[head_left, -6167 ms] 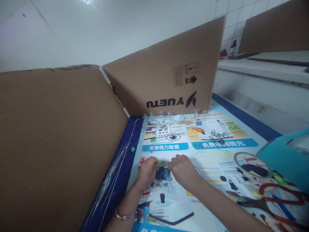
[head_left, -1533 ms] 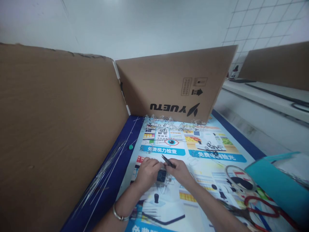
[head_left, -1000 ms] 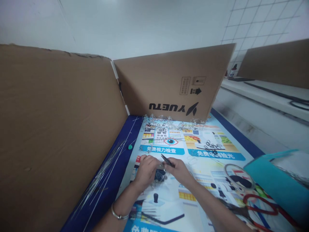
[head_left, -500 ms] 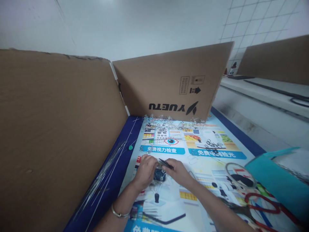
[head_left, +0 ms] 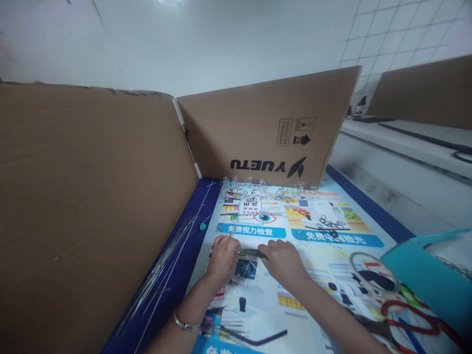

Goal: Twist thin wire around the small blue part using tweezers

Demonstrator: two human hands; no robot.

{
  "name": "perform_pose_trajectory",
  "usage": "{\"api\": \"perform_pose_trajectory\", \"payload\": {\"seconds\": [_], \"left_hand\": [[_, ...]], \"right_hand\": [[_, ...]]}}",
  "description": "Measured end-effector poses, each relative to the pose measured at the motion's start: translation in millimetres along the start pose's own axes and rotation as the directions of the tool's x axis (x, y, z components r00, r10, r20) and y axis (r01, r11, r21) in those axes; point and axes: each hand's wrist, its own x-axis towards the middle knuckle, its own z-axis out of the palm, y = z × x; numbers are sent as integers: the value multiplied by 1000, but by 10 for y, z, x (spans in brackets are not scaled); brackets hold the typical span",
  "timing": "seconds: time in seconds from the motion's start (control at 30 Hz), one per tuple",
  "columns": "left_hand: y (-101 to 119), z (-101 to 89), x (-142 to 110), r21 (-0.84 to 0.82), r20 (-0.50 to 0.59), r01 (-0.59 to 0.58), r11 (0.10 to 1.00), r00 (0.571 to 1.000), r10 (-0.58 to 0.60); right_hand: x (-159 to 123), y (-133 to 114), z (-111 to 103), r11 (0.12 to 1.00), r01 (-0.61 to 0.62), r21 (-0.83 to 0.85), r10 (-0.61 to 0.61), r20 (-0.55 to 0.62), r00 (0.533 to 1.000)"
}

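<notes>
My right hand is closed round small dark pliers, whose slim jaws point left. My left hand is pinched shut at the tip of these jaws; what lies in its fingers is too small to make out. Just below the pliers is a small dark blue block with a round mark on top. Thin, pale wires show faintly under my left fingers.
Bent wire pieces lie along the upright cardboard. Dark rings sit further back. Straight wires line the left edge. At right are a wire coil, red-handled scissors and a turquoise container.
The pliers have turned from slanting to nearly level, and my right hand has rolled over, knuckles up, and shifted slightly right. My left hand stays pinched in nearly the same place.
</notes>
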Motion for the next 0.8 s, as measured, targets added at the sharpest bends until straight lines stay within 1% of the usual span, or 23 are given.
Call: {"api": "perform_pose_trajectory", "payload": {"seconds": [0.07,0.2,0.5,0.6,0.8], "left_hand": [[-10,14,-2,6,2,-14,1000,1000,14],[-18,28,1,-1,1,-43,999,999,43],[-15,57,-15,-39,-52,-75,996,996,73],[-13,64,-16,-32,-49,-70,997,996,68],[-25,72,-17,-79,-49,-113,990,993,109]], "right_hand": [[-10,-7,-3,999,-1,-39,1,-8,1000],[-19,-4,15,998,-13,-62,11,-31,999],[-10,-11,51,999,14,-34,-14,-19,1000],[-14,-16,53,1000,4,-24,-4,-15,1000],[-14,-21,58,1000,7,-12,-8,-33,999]]}}
